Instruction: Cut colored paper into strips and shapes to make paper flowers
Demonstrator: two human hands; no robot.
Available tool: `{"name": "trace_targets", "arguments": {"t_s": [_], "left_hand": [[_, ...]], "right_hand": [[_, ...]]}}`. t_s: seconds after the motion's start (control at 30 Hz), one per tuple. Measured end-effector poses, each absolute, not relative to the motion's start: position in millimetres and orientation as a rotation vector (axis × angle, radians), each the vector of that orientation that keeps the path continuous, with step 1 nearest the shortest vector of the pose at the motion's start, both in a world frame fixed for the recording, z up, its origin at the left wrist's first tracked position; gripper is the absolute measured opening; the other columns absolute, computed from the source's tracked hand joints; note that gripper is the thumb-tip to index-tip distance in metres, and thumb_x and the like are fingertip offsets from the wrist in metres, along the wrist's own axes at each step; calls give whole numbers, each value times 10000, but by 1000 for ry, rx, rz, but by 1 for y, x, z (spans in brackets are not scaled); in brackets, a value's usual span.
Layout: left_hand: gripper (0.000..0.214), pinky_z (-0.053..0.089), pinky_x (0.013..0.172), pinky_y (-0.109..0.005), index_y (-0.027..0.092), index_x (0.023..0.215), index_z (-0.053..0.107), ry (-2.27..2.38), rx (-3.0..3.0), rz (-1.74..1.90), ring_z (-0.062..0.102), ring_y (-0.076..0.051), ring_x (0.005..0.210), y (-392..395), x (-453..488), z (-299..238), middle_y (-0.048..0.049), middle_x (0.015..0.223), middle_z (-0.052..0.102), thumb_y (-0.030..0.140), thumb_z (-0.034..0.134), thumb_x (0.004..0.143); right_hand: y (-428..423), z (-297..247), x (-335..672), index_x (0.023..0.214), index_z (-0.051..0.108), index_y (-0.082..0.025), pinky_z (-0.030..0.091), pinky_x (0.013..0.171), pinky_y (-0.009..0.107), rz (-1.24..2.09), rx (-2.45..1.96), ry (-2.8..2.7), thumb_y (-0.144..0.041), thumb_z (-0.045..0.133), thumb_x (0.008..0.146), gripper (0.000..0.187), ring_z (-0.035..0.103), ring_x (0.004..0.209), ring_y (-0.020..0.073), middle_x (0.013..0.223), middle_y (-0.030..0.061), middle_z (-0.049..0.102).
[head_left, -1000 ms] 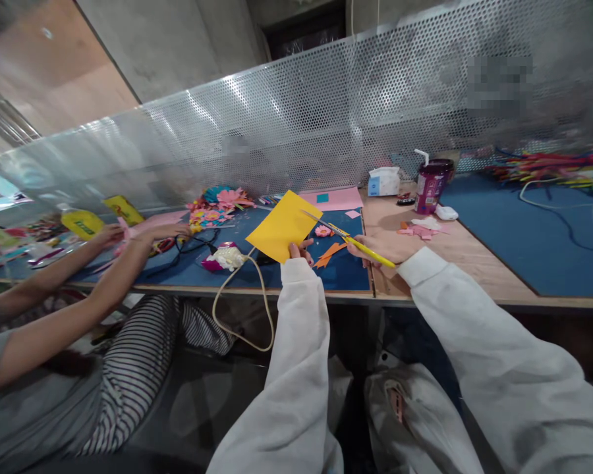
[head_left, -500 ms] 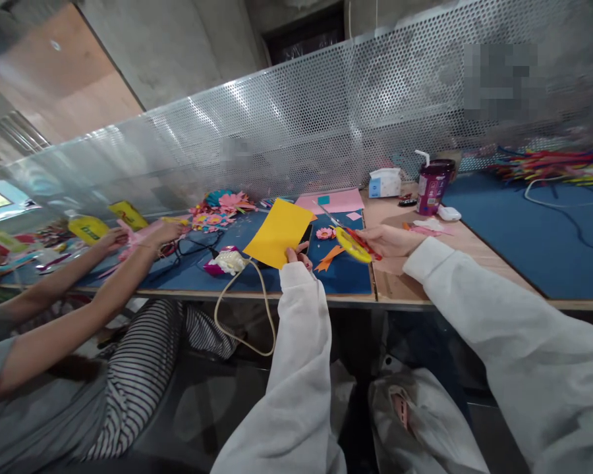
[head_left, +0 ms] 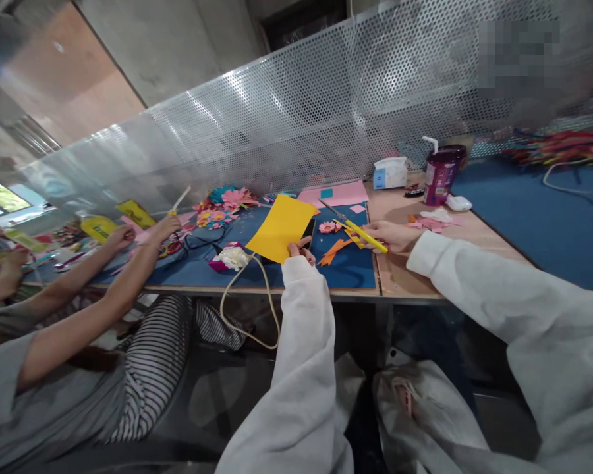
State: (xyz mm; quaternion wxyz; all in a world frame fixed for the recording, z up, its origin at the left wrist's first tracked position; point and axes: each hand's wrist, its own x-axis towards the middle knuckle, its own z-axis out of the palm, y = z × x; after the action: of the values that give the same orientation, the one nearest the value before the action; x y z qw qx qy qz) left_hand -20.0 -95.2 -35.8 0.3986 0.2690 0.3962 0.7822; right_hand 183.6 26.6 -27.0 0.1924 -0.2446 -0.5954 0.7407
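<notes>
Yellow paper [head_left: 279, 227] is slanting left of the pink flower [head_left: 329, 227]; the left hand [head_left: 302, 252] is pinching its near edge, thumb on top. Right of the flower, the right hand [head_left: 394, 236] is gripping scissors [head_left: 366, 237].

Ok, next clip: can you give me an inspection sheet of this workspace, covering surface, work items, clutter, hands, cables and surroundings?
Surface: table of bare wood between two blue mats.
Work items: yellow paper held up over the left mat; scissors, tip near the paper's edge.
Clutter: paper flowers, orange scraps, pink scraps, cup with straw, tissue pack.
Hands: left hand grips the paper; right hand grips the scissors' handles.
Cables: pale cord loops below the table edge; white cord lies at far right.
Surroundings: perforated screen behind; co-worker at left, arms over the table.
</notes>
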Motion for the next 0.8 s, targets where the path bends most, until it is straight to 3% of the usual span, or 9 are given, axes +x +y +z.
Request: {"name": "trace_targets", "arguments": {"t_s": [0.13,0.3,0.4,0.5,0.67,0.8], "left_hand": [[539,214,340,-177,113,795,693,1016,662,1969,289,-45,291,-98,-17,-31,48,347,345,445,306,972],[549,223,339,-181,116,750,678,1004,635,1964,290,-53,286,-100,-14,-27,48,345,341,379,259,987],[582,211,333,-193,124,691,661,1024,636,1934,282,-59,266,-98,-18,-24,47,323,321,350,219,994],[633,195,327,-207,130,629,638,1077,619,1880,258,-68,249,-94,-21,-24,45,299,286,338,166,997],[580,182,335,-197,131,649,624,1071,642,1933,225,-52,266,-87,-20,-28,51,331,310,377,225,990],[524,205,351,-190,132,653,620,1128,697,1909,241,-48,293,-86,-16,-29,56,353,317,425,318,965]], "right_hand": [[20,-21,185,872,524,-145,195,339,147,2160,-601,-1631,-383,693,808,298,269,403,32,559,-66,402],[9,-2,192,943,510,-174,129,328,142,2307,-441,-1462,-479,528,883,312,160,412,50,568,-82,293],[7,3,197,961,503,-175,130,329,153,2307,-411,-1411,-433,480,898,267,145,415,60,575,-81,272],[8,3,198,937,494,-176,178,340,161,2327,-445,-1480,-348,474,875,184,209,410,61,576,-70,327],[8,7,195,804,493,-182,389,399,233,2076,-677,-1721,-289,559,740,141,487,506,143,549,-11,478],[5,13,200,620,498,-171,394,399,240,1692,-865,-2006,-284,599,729,186,486,436,128,489,22,523]]}}
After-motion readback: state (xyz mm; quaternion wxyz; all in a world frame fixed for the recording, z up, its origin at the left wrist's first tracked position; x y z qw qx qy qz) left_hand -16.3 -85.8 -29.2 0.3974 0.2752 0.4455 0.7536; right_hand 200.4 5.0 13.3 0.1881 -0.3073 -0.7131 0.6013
